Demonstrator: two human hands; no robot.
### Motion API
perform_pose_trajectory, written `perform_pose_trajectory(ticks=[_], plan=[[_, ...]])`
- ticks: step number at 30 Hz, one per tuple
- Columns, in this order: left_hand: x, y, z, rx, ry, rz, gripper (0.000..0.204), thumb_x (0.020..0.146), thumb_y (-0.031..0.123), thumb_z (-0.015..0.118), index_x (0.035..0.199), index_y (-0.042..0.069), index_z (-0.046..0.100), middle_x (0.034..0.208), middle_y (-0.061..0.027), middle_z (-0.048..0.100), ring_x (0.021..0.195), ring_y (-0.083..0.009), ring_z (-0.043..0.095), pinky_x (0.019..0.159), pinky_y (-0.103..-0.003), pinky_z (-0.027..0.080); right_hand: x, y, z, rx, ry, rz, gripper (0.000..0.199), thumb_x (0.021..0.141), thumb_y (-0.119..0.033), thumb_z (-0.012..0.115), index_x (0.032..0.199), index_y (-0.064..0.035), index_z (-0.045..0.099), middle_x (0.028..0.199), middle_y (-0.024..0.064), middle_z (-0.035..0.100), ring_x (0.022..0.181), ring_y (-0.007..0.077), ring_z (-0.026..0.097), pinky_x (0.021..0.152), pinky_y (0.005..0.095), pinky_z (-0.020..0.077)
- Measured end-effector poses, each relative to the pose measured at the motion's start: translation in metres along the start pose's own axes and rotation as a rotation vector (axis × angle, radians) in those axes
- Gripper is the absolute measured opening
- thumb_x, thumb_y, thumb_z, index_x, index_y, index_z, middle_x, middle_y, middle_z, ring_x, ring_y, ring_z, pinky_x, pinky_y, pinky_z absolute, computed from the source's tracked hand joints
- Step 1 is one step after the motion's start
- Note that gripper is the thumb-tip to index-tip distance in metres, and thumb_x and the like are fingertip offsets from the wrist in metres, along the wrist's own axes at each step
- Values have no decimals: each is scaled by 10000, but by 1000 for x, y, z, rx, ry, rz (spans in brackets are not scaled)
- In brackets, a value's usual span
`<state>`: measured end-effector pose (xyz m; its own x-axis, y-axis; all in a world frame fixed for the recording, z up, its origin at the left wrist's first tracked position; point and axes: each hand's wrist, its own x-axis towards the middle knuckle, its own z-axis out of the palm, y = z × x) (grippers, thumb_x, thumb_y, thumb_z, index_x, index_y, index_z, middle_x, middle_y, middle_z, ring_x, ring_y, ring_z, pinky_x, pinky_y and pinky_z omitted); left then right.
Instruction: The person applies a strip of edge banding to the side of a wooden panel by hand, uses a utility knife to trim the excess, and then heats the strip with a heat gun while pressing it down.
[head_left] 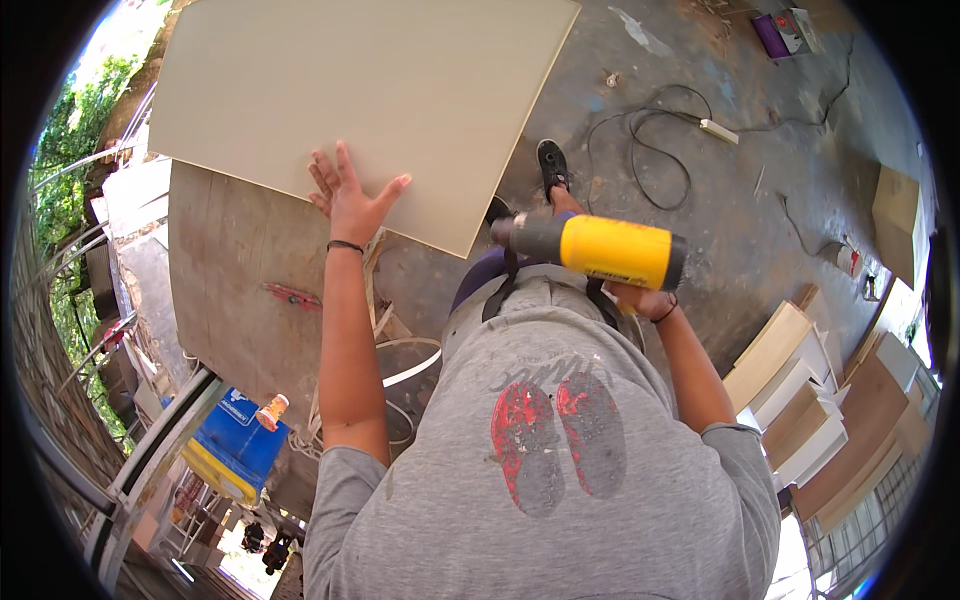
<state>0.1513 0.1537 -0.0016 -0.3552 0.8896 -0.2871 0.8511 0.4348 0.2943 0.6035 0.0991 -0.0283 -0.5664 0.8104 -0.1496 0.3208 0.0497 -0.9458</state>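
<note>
Holding yellow power tool in right, left spread on panel

Right grip: closed round the handle of the yellow power tool. Most fingers hidden under the tool body, so exact finger placement can't be told. Tool sits in front of the wearer's waist, barrel roughly level, dark nozzle end pointing left toward the panel's near right corner, apart from it. Nozzle end slightly blurred.

Left grip: fingers fanned, thumb out to the right, laid over the near edge of the pale panel. Pinching nothing visible. Black band on that wrist.

Panel: lies flat on the brown bench, covering its far part. Panel's near right corner juts past the bench's right edge, over the floor. Far edge cut off by the frame.

Bench, remainder: red-handled tool toward the right edge, nearer the wearer than the panel.

Past the bench's near left corner: blue-and-yellow container, orange-and-white cup at its upper right corner.

Floor, right of panel: looped dark cable with a white block on it; purple box at the far side; stacked boards along the right side.
</note>
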Motion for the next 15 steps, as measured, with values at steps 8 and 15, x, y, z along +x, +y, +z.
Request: perform_pose_trajectory(ticks=[8, 15], plan=[[0, 1, -1, 10, 3, -17, 1211, 640, 708, 676, 1497, 131, 46, 1535, -231, -81, 1423, -370, -114, 1057, -646, -36, 11, -6, -30, 297, 0, 177, 307, 787, -38, 675, 1090, -38, 626, 1015, 66, 665, 933, 210, 628, 805, 316, 493], [-1, 7, -3, -9, -7, -38, 1195, 643, 685, 693, 1496, 139, 58, 1533, -237, -76, 1422, -377, -111, 1052, -655, -32, 23, -16, -35, 381, -68, 275, 319, 753, -27, 673, 1068, -35, 623, 986, 68, 656, 869, 176, 619, 741, 306, 498]])
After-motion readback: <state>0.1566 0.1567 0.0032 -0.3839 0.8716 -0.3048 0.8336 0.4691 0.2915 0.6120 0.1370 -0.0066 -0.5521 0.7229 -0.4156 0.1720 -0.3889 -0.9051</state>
